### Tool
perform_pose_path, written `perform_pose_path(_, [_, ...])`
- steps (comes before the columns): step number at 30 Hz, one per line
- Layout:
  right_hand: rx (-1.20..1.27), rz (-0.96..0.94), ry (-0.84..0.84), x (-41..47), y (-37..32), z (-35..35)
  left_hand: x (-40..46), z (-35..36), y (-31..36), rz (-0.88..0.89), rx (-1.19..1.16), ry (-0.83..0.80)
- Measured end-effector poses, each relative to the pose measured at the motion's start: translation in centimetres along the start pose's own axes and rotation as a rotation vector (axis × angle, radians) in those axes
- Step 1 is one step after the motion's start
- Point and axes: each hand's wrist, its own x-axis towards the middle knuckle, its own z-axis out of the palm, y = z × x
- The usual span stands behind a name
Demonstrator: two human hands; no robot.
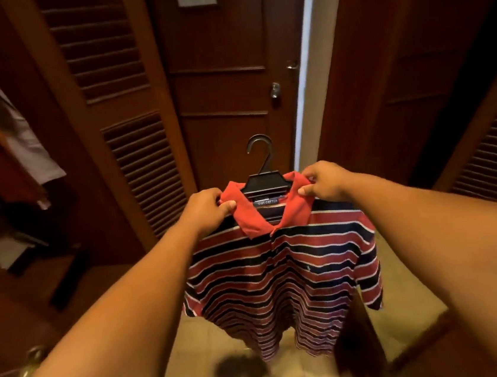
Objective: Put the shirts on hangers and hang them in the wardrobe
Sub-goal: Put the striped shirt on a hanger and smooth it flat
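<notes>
Both hands pinch red collar: left hand [204, 207], right hand [325, 181]; striped shirt [282, 277] on black hanger [266, 180].

Place: a home dressing area, closet side.
Doors: dark wooden louvred doors [127, 115] either side, panelled door [221, 67] with a latch ahead.
Clothes: garments [17, 128] hanging at left.
Floor: pale tiles [407, 288].

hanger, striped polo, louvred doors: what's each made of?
Hanger: likely moulded plastic; black, smooth, faint sheen, flat hook and thick neck plate.
Striped polo: knit cotton; the neck label reads cotton, the surface is matte, and the red collar looks ribbed.
Louvred doors: apparently wood, dark reddish-brown with a semi-gloss varnish; solid wood or veneer cannot be told.
</notes>
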Motion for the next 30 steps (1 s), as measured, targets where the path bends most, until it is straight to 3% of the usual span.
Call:
perform_pose_path(8, [-0.093,-0.235,-0.137,19.8,-5.0,-2.3,11.5,-3.5,-5.5,-0.245,-0.043,0.143])
perform_pose_path(16, [-0.059,-0.453,-0.271,33.7,-16.2,1.3,15.4,-9.2,-14.5,-0.499,-0.056,0.332])
perform_pose_path(24, [-0.007,-0.732,-0.316,42.3,-30.3,3.0,16.7,-18.0,-21.9,-0.672,0.012,0.591])
perform_pose_path(30, [-0.005,-0.977,-0.281,45.3,-41.1,2.1,16.0,-26.2,-25.2,-0.703,0.112,0.72])
